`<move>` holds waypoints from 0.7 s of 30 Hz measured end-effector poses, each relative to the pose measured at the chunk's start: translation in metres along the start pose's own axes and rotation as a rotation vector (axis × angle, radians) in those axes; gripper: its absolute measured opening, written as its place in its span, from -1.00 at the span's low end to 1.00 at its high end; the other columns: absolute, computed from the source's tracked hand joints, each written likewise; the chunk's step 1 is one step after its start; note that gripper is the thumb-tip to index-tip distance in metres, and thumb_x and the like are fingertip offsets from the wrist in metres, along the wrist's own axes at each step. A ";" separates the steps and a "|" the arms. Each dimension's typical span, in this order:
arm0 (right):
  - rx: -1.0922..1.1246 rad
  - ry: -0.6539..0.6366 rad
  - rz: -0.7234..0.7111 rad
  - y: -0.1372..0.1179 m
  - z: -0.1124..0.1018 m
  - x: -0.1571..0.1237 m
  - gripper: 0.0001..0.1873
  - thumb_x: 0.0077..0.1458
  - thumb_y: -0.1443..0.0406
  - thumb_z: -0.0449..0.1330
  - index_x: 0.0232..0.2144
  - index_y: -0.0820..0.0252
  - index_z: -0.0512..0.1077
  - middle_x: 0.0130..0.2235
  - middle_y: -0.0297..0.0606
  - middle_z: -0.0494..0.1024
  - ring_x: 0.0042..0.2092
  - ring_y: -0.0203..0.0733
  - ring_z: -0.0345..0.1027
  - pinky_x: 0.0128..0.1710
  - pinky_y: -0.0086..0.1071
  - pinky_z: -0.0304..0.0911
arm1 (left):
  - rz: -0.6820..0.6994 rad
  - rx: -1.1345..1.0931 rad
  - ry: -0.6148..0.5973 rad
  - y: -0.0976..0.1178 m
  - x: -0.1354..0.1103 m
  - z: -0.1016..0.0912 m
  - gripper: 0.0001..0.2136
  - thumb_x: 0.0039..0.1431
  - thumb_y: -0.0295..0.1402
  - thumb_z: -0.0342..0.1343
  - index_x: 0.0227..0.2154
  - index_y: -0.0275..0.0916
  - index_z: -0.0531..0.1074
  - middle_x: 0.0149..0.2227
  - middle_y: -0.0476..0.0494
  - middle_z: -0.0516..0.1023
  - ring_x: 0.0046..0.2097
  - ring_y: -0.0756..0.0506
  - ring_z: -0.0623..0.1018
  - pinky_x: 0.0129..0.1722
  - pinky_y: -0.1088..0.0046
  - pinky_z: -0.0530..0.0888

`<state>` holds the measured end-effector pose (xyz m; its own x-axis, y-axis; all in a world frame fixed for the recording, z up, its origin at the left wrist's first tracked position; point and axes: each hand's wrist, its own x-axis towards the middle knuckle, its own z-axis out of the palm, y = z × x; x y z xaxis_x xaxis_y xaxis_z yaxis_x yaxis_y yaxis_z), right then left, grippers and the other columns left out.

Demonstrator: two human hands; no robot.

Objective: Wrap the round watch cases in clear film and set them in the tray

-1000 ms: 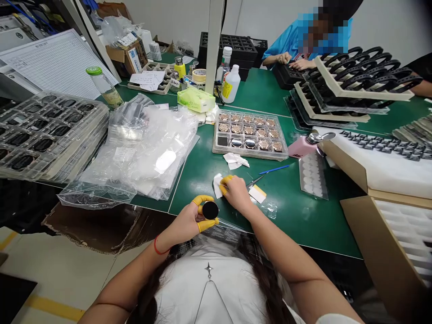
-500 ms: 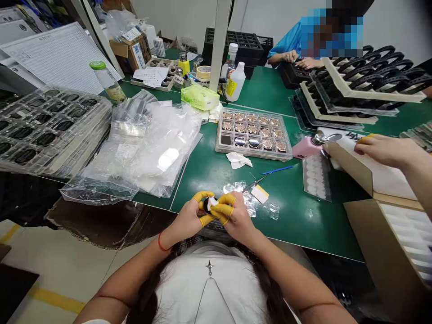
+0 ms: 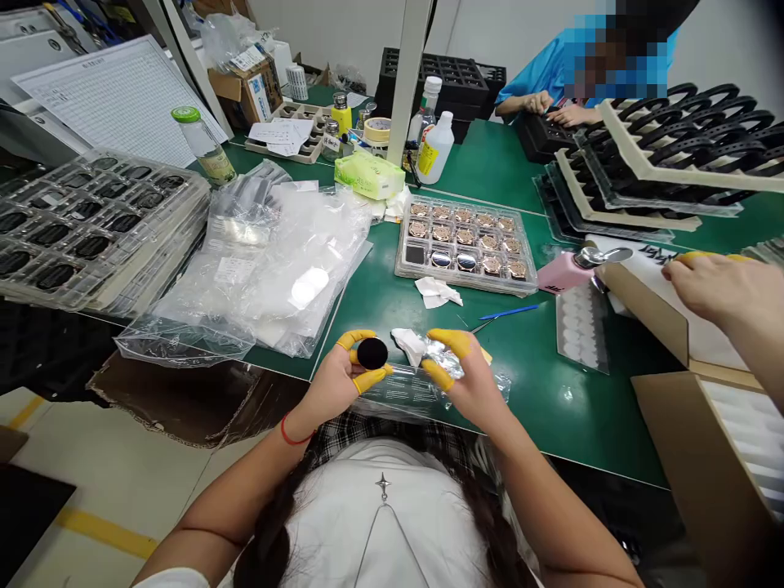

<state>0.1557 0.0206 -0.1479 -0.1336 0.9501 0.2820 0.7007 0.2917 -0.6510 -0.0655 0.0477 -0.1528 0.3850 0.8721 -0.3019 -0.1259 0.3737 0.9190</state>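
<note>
My left hand (image 3: 350, 367), with yellow finger cots, grips a round black disc (image 3: 372, 354) by its edge, its dark face turned up toward me. My right hand (image 3: 461, 363), also in yellow cots, has thumb and forefinger spread apart. Just left of those fingertips is a crumpled white tissue (image 3: 409, 345); whether it touches them I cannot tell. Beneath the right hand lie clear plastic wrappers (image 3: 442, 358). Past it are tweezers (image 3: 483, 324) and a blue stick (image 3: 508, 313). Behind these sits a clear tray (image 3: 466, 282) of round watch parts.
Plastic bags (image 3: 269, 269) and stacked trays (image 3: 91, 220) fill the left. A pink pump bottle (image 3: 560, 273) and an open carton (image 3: 667, 408) stand right. Another person's hand (image 3: 723, 286) reaches over the carton. Across the table, a person in blue (image 3: 532, 77) works at a black tray.
My right hand has moved right, away from the disc, and its fingers have parted. The tissue has come off the disc, whose black face now shows. The view has shifted slightly.
</note>
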 end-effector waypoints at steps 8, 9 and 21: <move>0.372 -0.145 0.215 -0.001 -0.001 -0.032 -0.61 0.15 0.23 0.11 0.05 0.01 0.23 -0.14 -0.23 0.47 -0.14 -0.17 0.38 -0.06 -0.19 0.28 | 0.197 -0.099 -0.031 -0.002 -0.001 -0.008 -0.51 -0.01 -0.43 0.26 -0.05 -0.20 0.15 -0.22 -0.12 0.59 -0.17 -0.13 0.61 -0.01 0.23 0.44; 0.425 -0.133 0.259 0.000 0.000 -0.032 -0.63 0.16 0.22 0.11 0.03 0.03 0.25 -0.22 -0.26 0.50 -0.20 -0.18 0.40 -0.09 -0.20 0.30 | 0.222 -0.071 -0.026 -0.003 -0.001 -0.009 -0.51 -0.01 -0.44 0.25 -0.05 -0.20 0.15 -0.20 -0.12 0.58 -0.15 -0.13 0.61 0.02 0.23 0.43; 0.160 -0.072 0.269 -0.021 -0.023 -0.003 -0.74 0.15 0.17 0.07 -0.14 0.11 0.41 -0.08 -0.18 0.49 -0.01 -0.08 0.32 0.00 -0.16 0.20 | 0.692 0.321 -0.069 -0.031 -0.007 -0.013 -0.57 0.02 -0.56 0.19 -0.05 -0.17 0.26 -0.20 -0.11 0.59 -0.17 -0.09 0.62 -0.02 0.29 0.51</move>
<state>0.1579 0.0087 -0.1191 -0.0122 0.9992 0.0378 0.5996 0.0376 -0.7994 -0.0762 0.0347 -0.1823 0.3724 0.8485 0.3760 -0.0914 -0.3696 0.9247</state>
